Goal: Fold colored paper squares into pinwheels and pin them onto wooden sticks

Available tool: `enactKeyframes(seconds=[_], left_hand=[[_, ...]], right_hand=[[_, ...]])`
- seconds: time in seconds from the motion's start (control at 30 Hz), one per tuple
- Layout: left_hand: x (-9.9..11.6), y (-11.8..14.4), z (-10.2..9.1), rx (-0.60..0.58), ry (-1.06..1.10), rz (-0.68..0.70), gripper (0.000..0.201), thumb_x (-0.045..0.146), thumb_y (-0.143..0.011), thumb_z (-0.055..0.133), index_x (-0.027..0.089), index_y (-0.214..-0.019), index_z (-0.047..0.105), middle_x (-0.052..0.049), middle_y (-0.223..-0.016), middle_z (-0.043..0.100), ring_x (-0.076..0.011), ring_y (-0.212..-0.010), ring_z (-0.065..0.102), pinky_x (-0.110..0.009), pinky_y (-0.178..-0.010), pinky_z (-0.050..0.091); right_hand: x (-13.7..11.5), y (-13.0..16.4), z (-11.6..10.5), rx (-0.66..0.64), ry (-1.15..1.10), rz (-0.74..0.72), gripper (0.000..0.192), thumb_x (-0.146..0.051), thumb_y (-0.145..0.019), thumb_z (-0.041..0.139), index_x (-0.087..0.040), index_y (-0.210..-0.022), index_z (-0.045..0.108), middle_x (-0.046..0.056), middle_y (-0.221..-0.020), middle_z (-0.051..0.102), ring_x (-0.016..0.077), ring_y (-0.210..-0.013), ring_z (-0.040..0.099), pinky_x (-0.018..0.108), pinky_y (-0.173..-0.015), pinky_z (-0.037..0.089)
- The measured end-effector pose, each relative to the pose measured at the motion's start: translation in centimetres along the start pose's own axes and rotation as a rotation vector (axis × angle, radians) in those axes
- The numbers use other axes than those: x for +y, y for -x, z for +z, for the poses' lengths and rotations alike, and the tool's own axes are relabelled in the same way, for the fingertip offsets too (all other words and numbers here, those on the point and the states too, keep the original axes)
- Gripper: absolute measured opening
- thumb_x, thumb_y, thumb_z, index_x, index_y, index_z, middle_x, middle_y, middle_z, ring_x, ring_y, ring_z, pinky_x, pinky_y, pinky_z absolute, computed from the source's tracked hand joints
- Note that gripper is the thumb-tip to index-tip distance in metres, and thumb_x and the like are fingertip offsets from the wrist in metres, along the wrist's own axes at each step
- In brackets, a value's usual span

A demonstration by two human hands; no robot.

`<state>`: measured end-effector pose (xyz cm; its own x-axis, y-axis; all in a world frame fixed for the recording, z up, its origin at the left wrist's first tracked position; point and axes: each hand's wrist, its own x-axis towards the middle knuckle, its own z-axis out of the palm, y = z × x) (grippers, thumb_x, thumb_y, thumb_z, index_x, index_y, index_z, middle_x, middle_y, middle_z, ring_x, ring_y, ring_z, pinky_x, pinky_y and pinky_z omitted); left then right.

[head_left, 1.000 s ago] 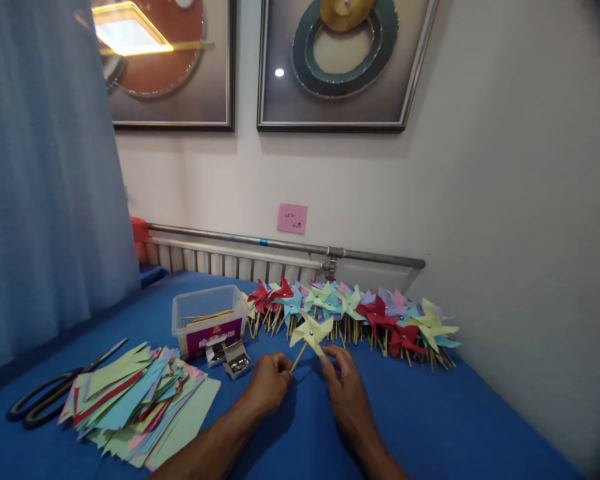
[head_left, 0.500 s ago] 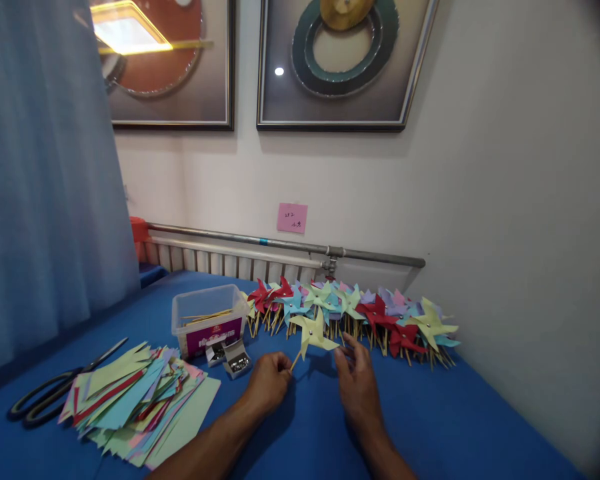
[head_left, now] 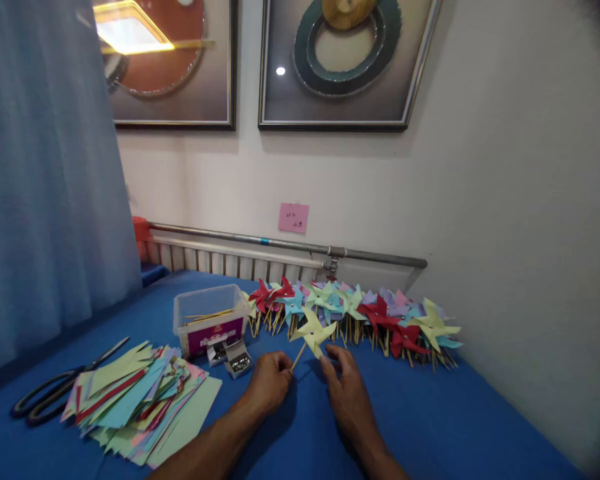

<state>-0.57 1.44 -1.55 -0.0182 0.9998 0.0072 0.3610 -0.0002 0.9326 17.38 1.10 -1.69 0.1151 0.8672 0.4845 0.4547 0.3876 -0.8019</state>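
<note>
A pale yellow paper pinwheel [head_left: 312,333] with a silver pin at its centre tilts up on a thin wooden stick. My left hand [head_left: 272,380] is closed on the lower end of that stick. Just right of the pinwheel, my right hand [head_left: 346,387] has its fingers apart, the tips close to the lower blade; I cannot tell whether they touch it. Behind both hands stand many finished pinwheels [head_left: 377,313] in red, blue, green, purple and yellow, crowded along the table's back.
A clear plastic tub [head_left: 211,320] holds wooden sticks. Small boxes of silver pins [head_left: 239,360] lie before it. At the left are a pile of coloured paper [head_left: 140,403] and black-handled scissors [head_left: 67,387] on the blue tabletop [head_left: 460,427]. A pipe [head_left: 280,244] runs along the wall.
The pinwheel's blades have turned on the stick. My right hand has moved left and down, nearer the lower blade. My left hand keeps its grip in about the same place.
</note>
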Motion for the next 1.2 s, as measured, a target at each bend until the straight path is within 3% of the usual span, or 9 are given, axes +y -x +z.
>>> enactKeyframes(seconds=[0.13, 0.3, 0.53, 0.8, 1.2], left_hand=[[0.1, 0.0, 0.0, 0.003, -0.041, 0.0, 0.012, 0.006, -0.076, 0.056, 0.014, -0.074, 0.065, 0.002, -0.062, 0.059, -0.0122, -0.06, 0.051, -0.023, -0.056, 0.033], [0.1, 0.1, 0.1, 0.009, -0.021, 0.007, 0.012, 0.005, -0.075, 0.057, 0.015, -0.072, 0.064, 0.002, -0.062, 0.058, -0.0121, -0.059, 0.05, -0.023, -0.056, 0.032], [0.2, 0.4, 0.0, -0.02, -0.073, 0.016, 0.013, 0.007, -0.076, 0.056, 0.014, -0.075, 0.066, 0.002, -0.063, 0.059, -0.0124, -0.059, 0.051, -0.023, -0.056, 0.031], [0.5, 0.5, -0.2, -0.004, -0.089, 0.025, 0.013, 0.006, -0.075, 0.056, 0.015, -0.073, 0.066, 0.002, -0.063, 0.06, -0.0126, -0.06, 0.052, -0.023, -0.056, 0.031], [0.0, 0.0, 0.0, 0.0, 0.042, -0.009, 0.01, 0.007, -0.074, 0.059, 0.015, -0.071, 0.063, 0.003, -0.06, 0.057, -0.0116, -0.056, 0.049, -0.022, -0.054, 0.032]], right_hand=[[1.2, -0.5, 0.1, 0.076, -0.068, 0.084, 0.052, -0.057, -0.086, 0.058, -0.018, -0.119, 0.065, 0.015, -0.121, 0.066, 0.0294, -0.109, 0.065, 0.042, -0.091, 0.054], [1.6, -0.6, 0.4, 0.052, -0.176, 0.184, 0.055, -0.061, -0.084, 0.059, -0.018, -0.117, 0.066, 0.015, -0.119, 0.068, 0.0304, -0.107, 0.067, 0.042, -0.09, 0.055], [0.9, -0.5, -0.2, 0.124, -0.16, 0.063, 0.067, -0.057, -0.088, 0.057, -0.024, -0.146, 0.048, 0.014, -0.144, 0.053, 0.0288, -0.121, 0.06, 0.04, -0.091, 0.055], [0.5, -0.5, -0.7, 0.062, -0.087, 0.069, 0.051, -0.057, -0.088, 0.055, -0.02, -0.121, 0.067, 0.014, -0.125, 0.068, 0.0286, -0.106, 0.066, 0.041, -0.09, 0.054], [-0.2, 0.6, 0.3, -0.093, -0.102, 0.049, 0.048, -0.051, -0.091, 0.056, -0.021, -0.127, 0.063, 0.014, -0.124, 0.07, 0.0288, -0.109, 0.068, 0.042, -0.092, 0.054]])
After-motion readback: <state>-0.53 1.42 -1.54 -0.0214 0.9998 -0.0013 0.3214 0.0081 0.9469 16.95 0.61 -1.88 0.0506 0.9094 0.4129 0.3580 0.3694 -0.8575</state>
